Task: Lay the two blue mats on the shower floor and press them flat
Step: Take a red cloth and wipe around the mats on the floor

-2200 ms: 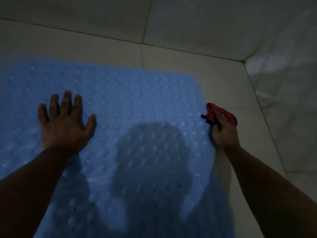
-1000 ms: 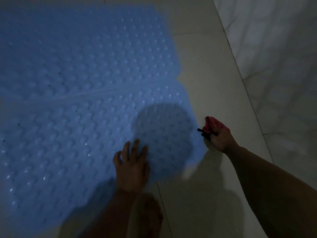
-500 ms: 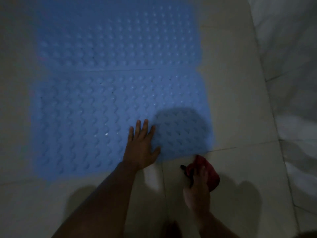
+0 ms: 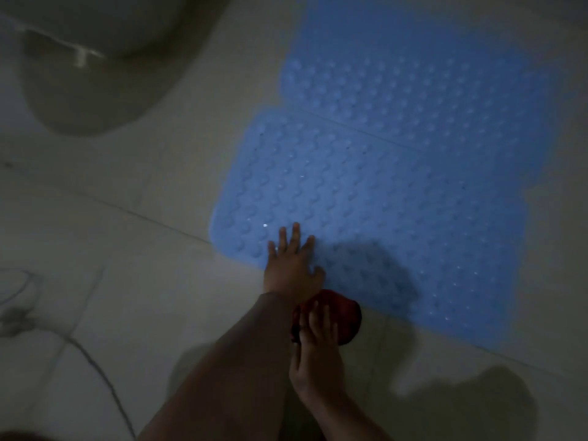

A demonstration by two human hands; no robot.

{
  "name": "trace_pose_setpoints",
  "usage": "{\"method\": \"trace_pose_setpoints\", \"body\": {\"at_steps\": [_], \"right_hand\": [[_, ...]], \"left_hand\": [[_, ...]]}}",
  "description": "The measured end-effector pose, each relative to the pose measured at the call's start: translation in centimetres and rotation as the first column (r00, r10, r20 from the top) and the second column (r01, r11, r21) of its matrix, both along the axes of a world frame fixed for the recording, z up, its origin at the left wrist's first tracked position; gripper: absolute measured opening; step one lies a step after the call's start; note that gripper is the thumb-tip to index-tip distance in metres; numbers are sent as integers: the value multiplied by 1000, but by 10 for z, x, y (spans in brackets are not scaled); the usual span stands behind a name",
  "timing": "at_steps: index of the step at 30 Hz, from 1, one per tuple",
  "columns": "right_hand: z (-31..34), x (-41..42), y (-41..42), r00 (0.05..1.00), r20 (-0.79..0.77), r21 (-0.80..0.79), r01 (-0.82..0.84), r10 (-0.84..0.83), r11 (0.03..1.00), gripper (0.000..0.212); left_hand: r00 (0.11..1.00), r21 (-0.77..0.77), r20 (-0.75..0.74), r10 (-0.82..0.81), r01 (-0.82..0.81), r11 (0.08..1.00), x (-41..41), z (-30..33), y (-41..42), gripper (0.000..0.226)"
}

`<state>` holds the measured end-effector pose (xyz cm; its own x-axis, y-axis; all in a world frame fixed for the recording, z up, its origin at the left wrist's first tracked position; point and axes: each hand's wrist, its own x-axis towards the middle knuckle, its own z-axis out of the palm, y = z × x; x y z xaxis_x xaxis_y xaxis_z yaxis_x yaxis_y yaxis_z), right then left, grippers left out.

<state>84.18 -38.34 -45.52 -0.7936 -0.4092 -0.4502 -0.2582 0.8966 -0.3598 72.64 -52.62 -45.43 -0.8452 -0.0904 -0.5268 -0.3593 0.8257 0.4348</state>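
Two blue mats lie on the tiled floor (image 4: 133, 281), the near mat (image 4: 366, 202) and the far mat (image 4: 429, 90) meeting along a seam, both bumpy and seemingly flat. The left hand (image 4: 291, 268) rests palm down on the near mat's near edge, its fingers (image 4: 294, 237) straight and spread, holding nothing. Just behind it, beside the mat's edge, the right hand (image 4: 318, 354) lies over a red cloth (image 4: 346, 316) on the floor, fingers curled onto it; how firm the grip is cannot be told. A pale rounded fixture (image 4: 95, 58) stands at upper left, blurred. A thin cord (image 4: 95, 370) trails across the floor at lower left.
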Motion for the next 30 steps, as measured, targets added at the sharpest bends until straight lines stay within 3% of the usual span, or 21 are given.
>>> {"method": "trace_pose_setpoints", "body": {"at_steps": [3,6,11,14,17,20,26,28,30], "right_hand": [[6,-13,-31,989,3,-23,-146,146,989,70],[13,-21,-65,956,-16,-37,-294,294,955,71],[6,-32,-120,865,-4,-43,-502,502,864,60],[8,-41,-158,797,-5,-27,-604,604,797,56],[6,-47,-189,757,-31,32,-652,653,757,54],[3,-58,-211,696,-85,55,-711,713,701,57],[14,-107,-254,679,-78,94,-724,730,683,64],[17,-137,-264,692,-78,166,-700,717,694,78],[20,-169,-273,707,-72,232,-674,703,701,77]], "left_hand": [[996,170,83,42,-56,984,-12,15,-25,75],[984,200,61,169,-178,963,-7,34,-60,69],[837,30,-72,542,-541,840,30,51,-125,59],[702,-90,-91,706,-712,696,52,56,-158,52],[566,-178,-120,815,-820,544,77,60,-183,52],[512,-212,-145,846,-852,479,97,55,-197,53],[483,-189,-142,864,-870,455,121,44,-198,53],[521,-175,-116,846,-849,499,120,39,-197,54],[578,-174,-99,810,-811,558,119,35,-195,56]]}}
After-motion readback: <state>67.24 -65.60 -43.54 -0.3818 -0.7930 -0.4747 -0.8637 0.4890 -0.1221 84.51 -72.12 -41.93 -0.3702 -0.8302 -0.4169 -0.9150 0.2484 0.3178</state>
